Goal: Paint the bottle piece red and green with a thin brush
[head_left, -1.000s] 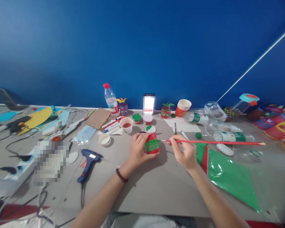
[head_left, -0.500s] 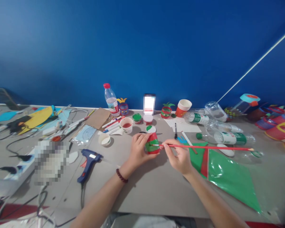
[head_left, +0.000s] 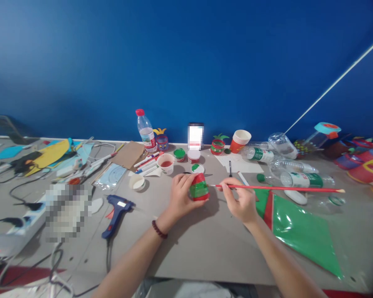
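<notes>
My left hand (head_left: 183, 192) is closed around a small cup painted in red and green bands (head_left: 199, 188), tilted on its side. In my right hand (head_left: 238, 198) is a long red paintbrush (head_left: 286, 188), pinched near its tip; the tip points left, a short gap away from the painted cup. Just beyond the cup lies a white lid with green paint (head_left: 197, 168). Behind that stand a jar of green paint (head_left: 179, 155), a second jar with a pale top (head_left: 193, 156) and a paper cup of reddish liquid (head_left: 165, 163).
A blue glue gun (head_left: 116, 213) and a power strip (head_left: 25, 231) with cables lie left. To the right are a green plastic packet (head_left: 304, 231), several clear bottles (head_left: 303, 180) and stacked paper cups (head_left: 240, 140). A phone (head_left: 195, 136) leans against the blue wall.
My right hand has moved right with the paintbrush, drawing its tip off the painted cup. My left hand and the cup stay nearly where they were.
</notes>
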`<state>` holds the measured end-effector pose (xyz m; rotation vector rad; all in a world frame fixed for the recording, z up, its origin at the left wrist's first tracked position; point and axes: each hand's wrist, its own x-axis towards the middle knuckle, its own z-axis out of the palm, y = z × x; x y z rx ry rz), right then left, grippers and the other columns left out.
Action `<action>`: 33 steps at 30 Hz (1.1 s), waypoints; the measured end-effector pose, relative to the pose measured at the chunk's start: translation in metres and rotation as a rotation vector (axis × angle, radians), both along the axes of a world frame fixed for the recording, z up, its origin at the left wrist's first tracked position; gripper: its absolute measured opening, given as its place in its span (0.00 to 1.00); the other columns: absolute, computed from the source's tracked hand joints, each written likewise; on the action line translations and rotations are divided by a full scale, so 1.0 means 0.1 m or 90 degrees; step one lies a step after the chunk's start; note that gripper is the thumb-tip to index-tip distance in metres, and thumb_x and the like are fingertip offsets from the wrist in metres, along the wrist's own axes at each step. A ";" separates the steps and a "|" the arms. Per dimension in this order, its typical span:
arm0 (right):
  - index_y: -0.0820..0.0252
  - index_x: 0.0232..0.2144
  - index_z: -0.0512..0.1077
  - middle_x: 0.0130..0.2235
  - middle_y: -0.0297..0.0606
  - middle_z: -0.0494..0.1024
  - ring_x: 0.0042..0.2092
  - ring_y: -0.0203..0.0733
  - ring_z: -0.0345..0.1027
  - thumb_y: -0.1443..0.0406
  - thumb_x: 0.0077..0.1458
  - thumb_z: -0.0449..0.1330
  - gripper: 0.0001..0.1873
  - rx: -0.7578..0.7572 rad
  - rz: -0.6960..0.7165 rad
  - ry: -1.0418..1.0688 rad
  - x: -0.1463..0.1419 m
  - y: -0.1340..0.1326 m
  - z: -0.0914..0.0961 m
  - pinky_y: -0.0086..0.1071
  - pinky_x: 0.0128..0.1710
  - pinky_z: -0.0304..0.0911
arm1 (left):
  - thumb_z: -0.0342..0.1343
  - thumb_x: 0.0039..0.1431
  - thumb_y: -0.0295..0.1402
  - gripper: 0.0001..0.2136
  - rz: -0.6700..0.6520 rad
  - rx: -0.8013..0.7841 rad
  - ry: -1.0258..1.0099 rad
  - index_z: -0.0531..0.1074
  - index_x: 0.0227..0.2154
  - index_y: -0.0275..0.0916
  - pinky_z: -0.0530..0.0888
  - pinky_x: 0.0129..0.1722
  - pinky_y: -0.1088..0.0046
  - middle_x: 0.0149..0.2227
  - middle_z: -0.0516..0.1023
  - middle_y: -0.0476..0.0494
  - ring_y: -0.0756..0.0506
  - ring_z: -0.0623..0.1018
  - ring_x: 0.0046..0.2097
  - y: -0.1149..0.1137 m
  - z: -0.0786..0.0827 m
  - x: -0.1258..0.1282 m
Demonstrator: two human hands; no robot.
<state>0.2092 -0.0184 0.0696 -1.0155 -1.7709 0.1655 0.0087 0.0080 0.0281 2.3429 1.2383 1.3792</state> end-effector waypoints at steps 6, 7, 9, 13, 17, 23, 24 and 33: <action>0.56 0.33 0.70 0.30 0.37 0.79 0.30 0.41 0.76 0.69 0.62 0.54 0.07 0.019 -0.042 0.001 0.05 0.03 -0.02 0.33 0.32 0.71 | 0.69 0.45 0.45 0.33 0.005 -0.009 -0.003 0.67 0.54 0.41 0.69 0.49 0.57 0.45 0.77 0.40 0.38 0.71 0.46 0.01 -0.01 -0.01; 0.56 0.33 0.70 0.29 0.37 0.79 0.30 0.41 0.76 0.69 0.62 0.54 0.07 0.019 -0.049 0.011 0.06 0.03 -0.02 0.33 0.32 0.71 | 0.69 0.45 0.45 0.33 0.005 -0.007 -0.005 0.67 0.53 0.41 0.69 0.50 0.57 0.45 0.77 0.41 0.38 0.71 0.47 0.01 -0.01 -0.01; 0.57 0.33 0.70 0.30 0.37 0.79 0.30 0.41 0.76 0.69 0.63 0.55 0.06 -0.003 -0.040 0.046 0.05 0.01 -0.04 0.33 0.32 0.71 | 0.70 0.45 0.44 0.33 0.005 -0.006 -0.008 0.67 0.53 0.41 0.69 0.50 0.57 0.46 0.77 0.41 0.38 0.71 0.47 0.01 0.00 -0.01; 0.57 0.35 0.71 0.32 0.37 0.79 0.34 0.41 0.77 0.67 0.64 0.54 0.06 -0.094 0.045 0.102 -0.02 -0.02 -0.08 0.33 0.35 0.72 | 0.70 0.45 0.43 0.32 -0.012 -0.003 -0.005 0.67 0.53 0.40 0.69 0.49 0.58 0.45 0.77 0.40 0.38 0.71 0.46 -0.01 0.01 0.01; 0.57 0.35 0.71 0.32 0.38 0.79 0.35 0.41 0.77 0.68 0.64 0.54 0.06 -0.093 0.068 0.089 -0.08 -0.03 -0.09 0.32 0.36 0.73 | 0.69 0.46 0.43 0.31 -0.014 0.005 -0.003 0.68 0.53 0.40 0.70 0.48 0.58 0.44 0.77 0.40 0.38 0.71 0.46 -0.02 0.02 0.03; 0.57 0.35 0.71 0.32 0.37 0.79 0.34 0.39 0.77 0.72 0.62 0.54 0.07 -0.015 0.050 0.034 -0.09 -0.02 -0.03 0.30 0.36 0.71 | 0.68 0.46 0.45 0.32 -0.011 0.004 -0.001 0.68 0.54 0.41 0.70 0.49 0.58 0.44 0.78 0.40 0.38 0.72 0.46 -0.01 0.01 0.03; 0.57 0.35 0.71 0.32 0.36 0.79 0.34 0.39 0.77 0.72 0.62 0.54 0.07 -0.009 0.043 0.024 -0.08 -0.02 -0.02 0.30 0.36 0.71 | 0.68 0.46 0.45 0.32 -0.012 0.010 -0.004 0.68 0.54 0.41 0.70 0.49 0.58 0.44 0.78 0.40 0.38 0.72 0.46 -0.01 0.01 0.03; 0.58 0.33 0.71 0.31 0.37 0.79 0.31 0.39 0.77 0.70 0.62 0.55 0.07 -0.017 -0.015 0.022 0.03 0.05 -0.05 0.29 0.33 0.71 | 0.70 0.45 0.45 0.33 -0.008 0.010 0.003 0.67 0.53 0.42 0.69 0.49 0.58 0.45 0.77 0.41 0.38 0.71 0.46 0.01 -0.02 -0.01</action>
